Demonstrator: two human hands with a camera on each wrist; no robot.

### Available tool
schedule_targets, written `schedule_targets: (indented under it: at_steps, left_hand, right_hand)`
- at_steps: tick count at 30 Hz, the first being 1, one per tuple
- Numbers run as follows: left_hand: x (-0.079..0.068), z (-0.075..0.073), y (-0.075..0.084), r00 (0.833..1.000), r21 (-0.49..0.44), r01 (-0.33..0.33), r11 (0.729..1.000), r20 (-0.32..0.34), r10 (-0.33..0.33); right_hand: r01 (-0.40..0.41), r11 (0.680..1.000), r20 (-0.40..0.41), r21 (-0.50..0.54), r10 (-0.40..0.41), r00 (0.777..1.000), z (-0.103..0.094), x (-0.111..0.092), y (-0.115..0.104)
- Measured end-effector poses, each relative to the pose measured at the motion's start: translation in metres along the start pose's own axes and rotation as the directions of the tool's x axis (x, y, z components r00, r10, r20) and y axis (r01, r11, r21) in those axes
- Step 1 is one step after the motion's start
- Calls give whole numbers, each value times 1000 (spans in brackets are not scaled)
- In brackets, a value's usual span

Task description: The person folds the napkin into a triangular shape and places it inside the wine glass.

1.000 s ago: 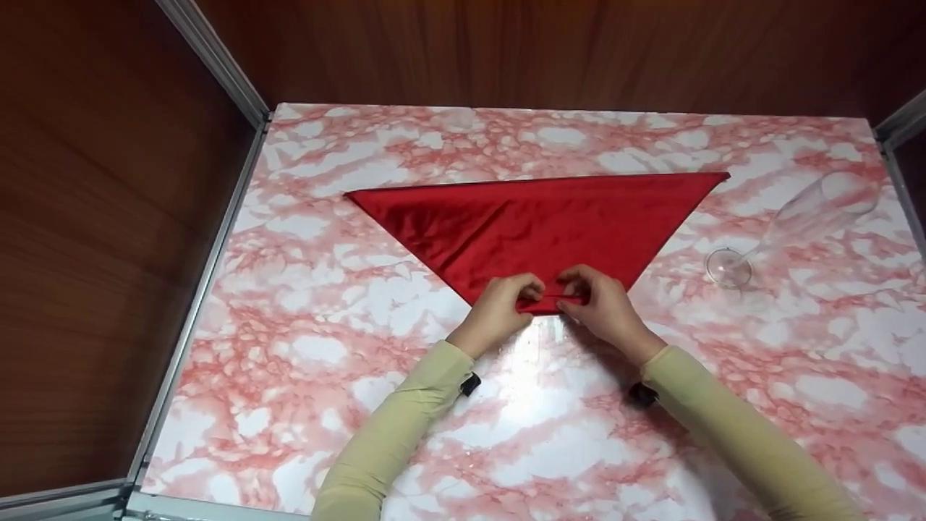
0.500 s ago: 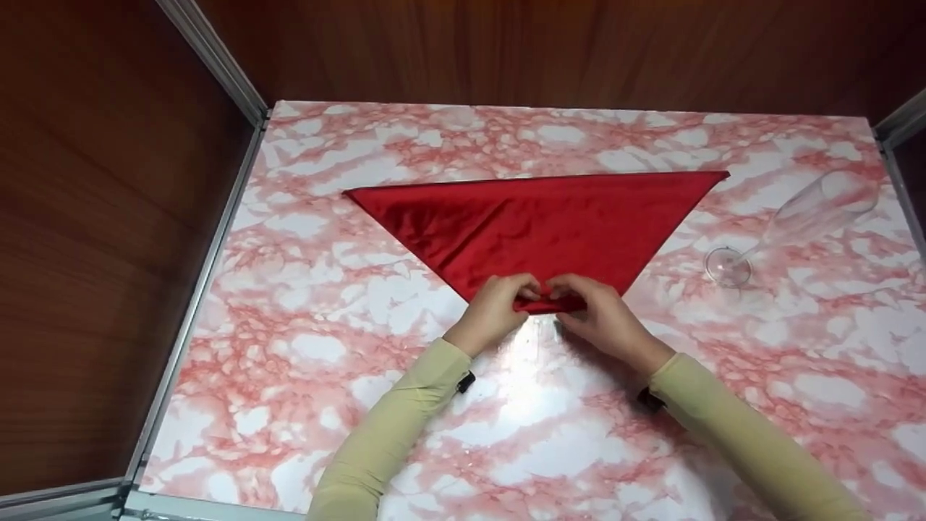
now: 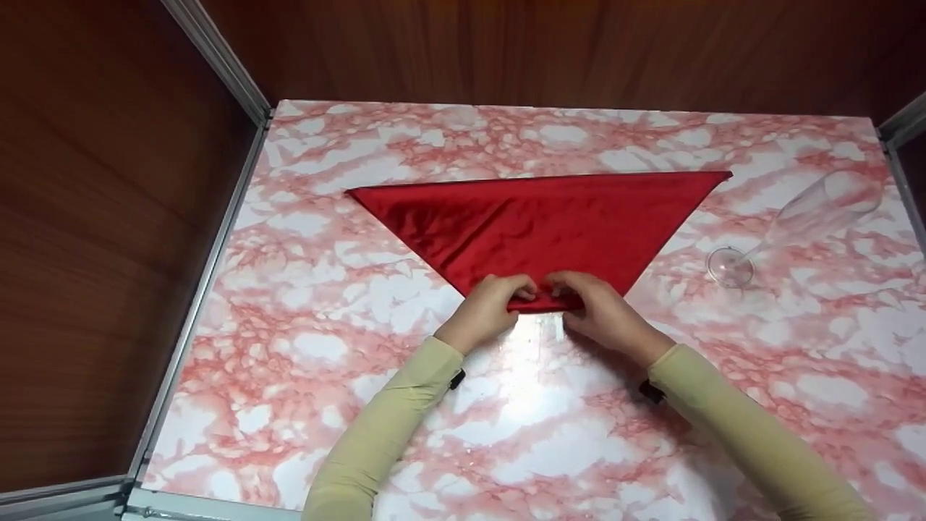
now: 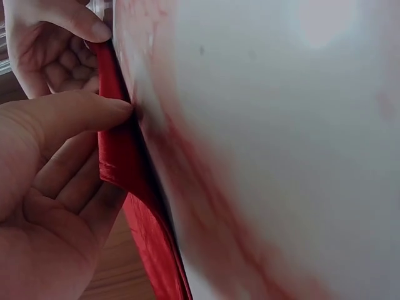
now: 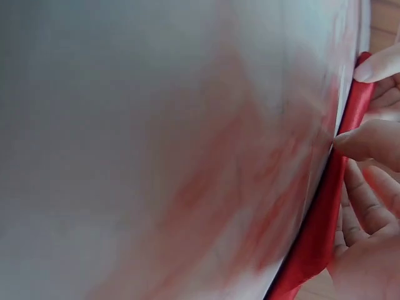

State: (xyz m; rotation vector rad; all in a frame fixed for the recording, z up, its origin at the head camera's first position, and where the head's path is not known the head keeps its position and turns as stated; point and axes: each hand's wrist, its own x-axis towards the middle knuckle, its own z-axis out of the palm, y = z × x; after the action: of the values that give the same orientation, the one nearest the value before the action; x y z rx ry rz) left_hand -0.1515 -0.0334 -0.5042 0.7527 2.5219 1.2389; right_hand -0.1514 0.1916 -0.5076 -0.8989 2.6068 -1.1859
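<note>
A red satin cloth (image 3: 550,224), dark along its edges, lies flat on the table with its long side away from me. Its narrow near end is turned up into a small roll. My left hand (image 3: 488,307) pinches the left part of this roll, thumb in front and bent fingers over it. At the right part, my right hand (image 3: 604,311) pinches likewise. In the left wrist view, the left thumb (image 4: 94,115) presses the cloth's folded edge (image 4: 119,147). In the right wrist view, the right thumb (image 5: 362,140) lies on the red edge (image 5: 325,215).
A clear stemmed glass (image 3: 817,213) stands to the right of the cloth, its round foot on the marbled red-and-white table (image 3: 304,405). Dark wood panels (image 3: 535,51) with metal rails bound the back and left sides.
The roll at the cloth's near end has turned over slightly. My hands have moved a little apart, the left one shifting left along the edge. The glass has stayed put.
</note>
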Motion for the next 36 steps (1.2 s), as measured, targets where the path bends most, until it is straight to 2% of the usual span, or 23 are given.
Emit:
schedule_targets:
  at_steps: [7, 11, 16, 19, 24, 30, 36]
  left_hand:
    - [-1, -1, 2, 1000, 118, -27, 993, 15, 26]
    - [0, -1, 2, 999, 199, -44, 979, 26, 39]
    - [0, 0, 3, 997, 250, -80, 965, 27, 76]
    - [1, 1, 4, 995, 304, -96, 948, 25, 92]
    - [2, 3, 8, 992, 445, -121, 887, 25, 123]
    - [4, 8, 14, 984, 587, -157, 794, 24, 176]
    - [4, 13, 19, 982, 695, -157, 702, 33, 186]
  right_hand:
    - [19, 999, -2, -33, -19, 1000, -1, 0, 3]
    - [22, 1000, -3, -11, -22, 1000, -3, 0, 5]
    - [9, 1000, 1, 1, -9, 1000, -4, 0, 6]
    - [1, 1000, 2, 1, -1, 1000, -5, 1, 5]
    - [-14, 1000, 1, -1, 14, 1000, -6, 1, 3]
    - [-24, 1000, -8, 5, 24, 1000, -7, 2, 3]
    - [-47, 999, -7, 17, 47, 999, -5, 4, 4]
